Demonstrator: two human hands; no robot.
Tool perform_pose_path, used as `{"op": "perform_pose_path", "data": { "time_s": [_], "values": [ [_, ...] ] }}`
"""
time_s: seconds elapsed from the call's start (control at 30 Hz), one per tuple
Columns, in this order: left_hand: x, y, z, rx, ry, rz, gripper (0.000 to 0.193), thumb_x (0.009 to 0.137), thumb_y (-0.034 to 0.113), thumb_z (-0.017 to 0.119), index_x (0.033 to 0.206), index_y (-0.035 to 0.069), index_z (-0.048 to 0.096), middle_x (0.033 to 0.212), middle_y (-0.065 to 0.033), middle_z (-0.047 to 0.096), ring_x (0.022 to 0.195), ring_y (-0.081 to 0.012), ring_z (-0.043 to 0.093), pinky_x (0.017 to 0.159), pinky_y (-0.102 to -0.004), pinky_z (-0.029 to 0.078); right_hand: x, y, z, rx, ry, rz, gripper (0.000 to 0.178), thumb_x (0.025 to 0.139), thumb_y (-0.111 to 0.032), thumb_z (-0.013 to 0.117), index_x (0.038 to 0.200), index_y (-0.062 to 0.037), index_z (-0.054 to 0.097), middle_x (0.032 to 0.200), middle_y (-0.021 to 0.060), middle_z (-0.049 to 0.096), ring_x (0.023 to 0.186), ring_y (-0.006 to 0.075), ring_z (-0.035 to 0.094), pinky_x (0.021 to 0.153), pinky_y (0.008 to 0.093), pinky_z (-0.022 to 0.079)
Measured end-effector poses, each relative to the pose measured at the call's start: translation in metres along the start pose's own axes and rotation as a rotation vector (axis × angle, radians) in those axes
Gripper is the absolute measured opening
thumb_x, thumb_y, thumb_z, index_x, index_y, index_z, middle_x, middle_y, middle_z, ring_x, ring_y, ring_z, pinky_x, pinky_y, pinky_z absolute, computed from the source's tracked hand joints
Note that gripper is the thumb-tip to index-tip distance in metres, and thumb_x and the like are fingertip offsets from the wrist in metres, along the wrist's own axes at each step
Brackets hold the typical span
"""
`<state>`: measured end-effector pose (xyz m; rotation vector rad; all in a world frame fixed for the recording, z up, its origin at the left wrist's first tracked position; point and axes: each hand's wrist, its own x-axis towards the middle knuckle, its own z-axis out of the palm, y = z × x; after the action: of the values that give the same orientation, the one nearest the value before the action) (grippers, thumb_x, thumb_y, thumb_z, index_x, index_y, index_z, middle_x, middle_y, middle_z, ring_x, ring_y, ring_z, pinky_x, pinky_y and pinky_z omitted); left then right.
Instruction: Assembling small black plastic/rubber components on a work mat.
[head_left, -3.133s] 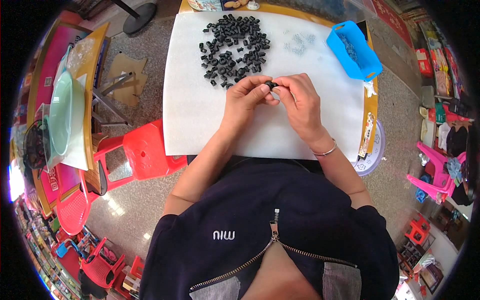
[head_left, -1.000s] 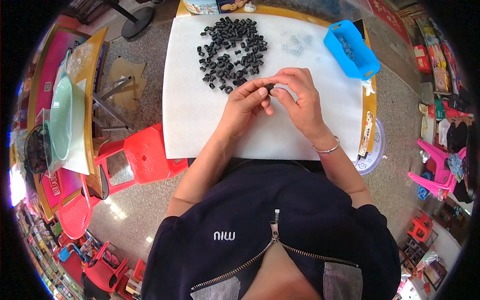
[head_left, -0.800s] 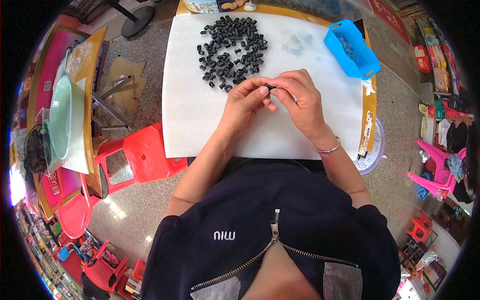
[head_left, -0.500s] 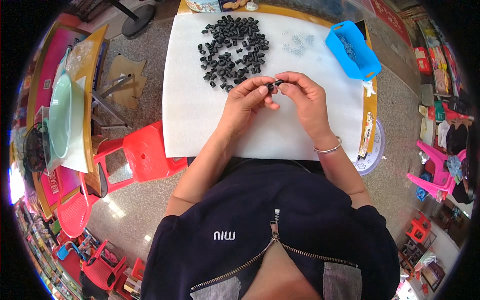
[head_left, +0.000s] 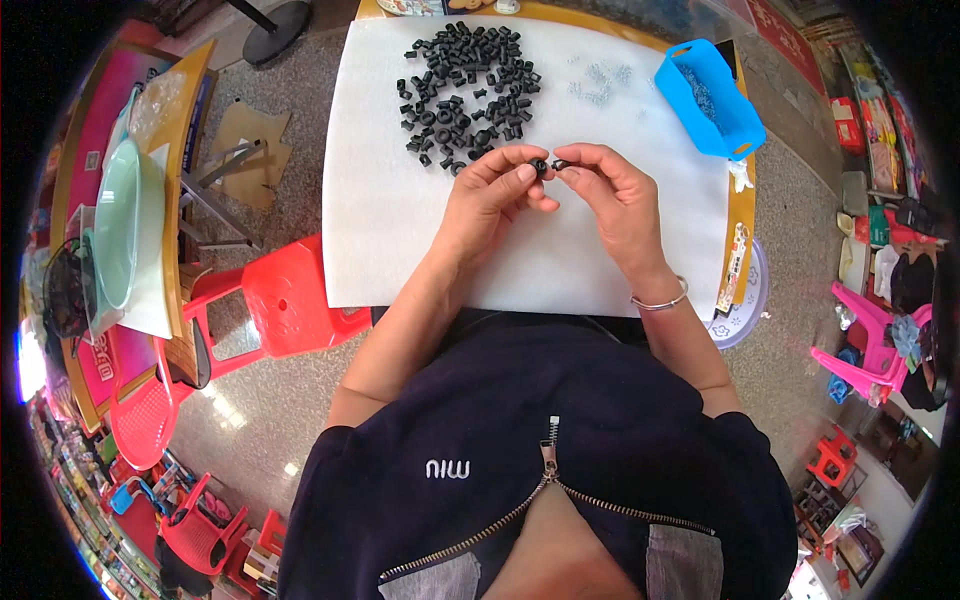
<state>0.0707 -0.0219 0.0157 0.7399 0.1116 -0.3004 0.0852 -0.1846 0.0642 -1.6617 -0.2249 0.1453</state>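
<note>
Over the middle of the white-covered table, my left hand (head_left: 498, 190) pinches a small round black part (head_left: 539, 165) between thumb and forefinger. Close beside it, my right hand (head_left: 612, 190) is closed on a second small black piece (head_left: 561, 165), its exact shape too small to make out. A narrow gap separates the two pieces. Just beyond my left hand spreads a loose pile of small black cylindrical parts (head_left: 465, 55), some showing ring-like ends. Small clear bits (head_left: 598, 80) lie scattered to the right of the pile.
At the far right of the table (head_left: 640, 260) stands a blue plastic basket (head_left: 740, 130) holding many tiny bits. A red stool (head_left: 285, 300) touches the left side. Further left is a pale green basin (head_left: 120, 230); a purple-white basin (head_left: 750, 300) sits at the right edge.
The two small black pieces, touching or nearly so before, are now slightly apart, the left one turned with its round end more visible. Both hands stay almost in place.
</note>
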Motion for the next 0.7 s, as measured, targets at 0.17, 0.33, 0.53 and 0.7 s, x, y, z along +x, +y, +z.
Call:
{"op": "perform_pose_path", "data": {
  "time_s": [0.17, 0.33, 0.53, 0.7],
  "values": [
    [-0.001, 0.001, 0.001, 0.000, -0.007, -0.002, 0.021, 0.091, 0.007, 0.055, 0.110, 0.001, 0.058, 0.082, -0.0073, 0.061, 0.073, -0.0153, 0.063, 0.074, -0.0285, 0.054, -0.001, 0.001, 0.000, -0.061, 0.024, -0.031, 0.015, 0.085, -0.005, 0.060, 0.099, -0.0006, 0.064, 0.093, 0.0054, 0.067, 0.085, 0.0098, 0.060, 0.077, 0.0241, 0.048],
    [-0.001, 0.001, 0.001, -0.024, -0.027, -0.006, 0.021, 0.091, 0.008, 0.055, 0.111, 0.000, 0.058, 0.083, -0.0078, 0.062, 0.073, -0.0148, 0.063, 0.074, -0.0283, 0.054, -0.002, 0.000, 0.001, -0.123, 0.037, -0.087, 0.014, 0.084, -0.004, 0.060, 0.097, -0.0014, 0.065, 0.091, 0.0064, 0.065, 0.082, 0.0114, 0.060, 0.073, 0.0247, 0.048],
    [-0.001, 0.001, -0.001, -0.040, -0.038, -0.009, 0.023, 0.090, 0.008, 0.056, 0.111, -0.001, 0.057, 0.088, -0.0094, 0.062, 0.075, -0.0141, 0.062, 0.073, -0.0289, 0.055, 0.000, -0.011, 0.001, -0.279, 0.070, -0.285, 0.014, 0.083, -0.001, 0.059, 0.096, -0.0010, 0.064, 0.088, 0.0070, 0.063, 0.079, 0.0137, 0.060, 0.070, 0.0253, 0.048],
    [0.000, 0.001, -0.001, -0.049, -0.051, 0.001, 0.024, 0.090, 0.009, 0.057, 0.112, -0.001, 0.057, 0.091, -0.0107, 0.062, 0.076, -0.0128, 0.060, 0.073, -0.0294, 0.056, -0.001, -0.014, 0.003, -0.254, 0.108, -0.298, 0.013, 0.083, 0.000, 0.058, 0.095, -0.0004, 0.063, 0.089, 0.0082, 0.064, 0.076, 0.0137, 0.060, 0.068, 0.0255, 0.049]
  ]
}}
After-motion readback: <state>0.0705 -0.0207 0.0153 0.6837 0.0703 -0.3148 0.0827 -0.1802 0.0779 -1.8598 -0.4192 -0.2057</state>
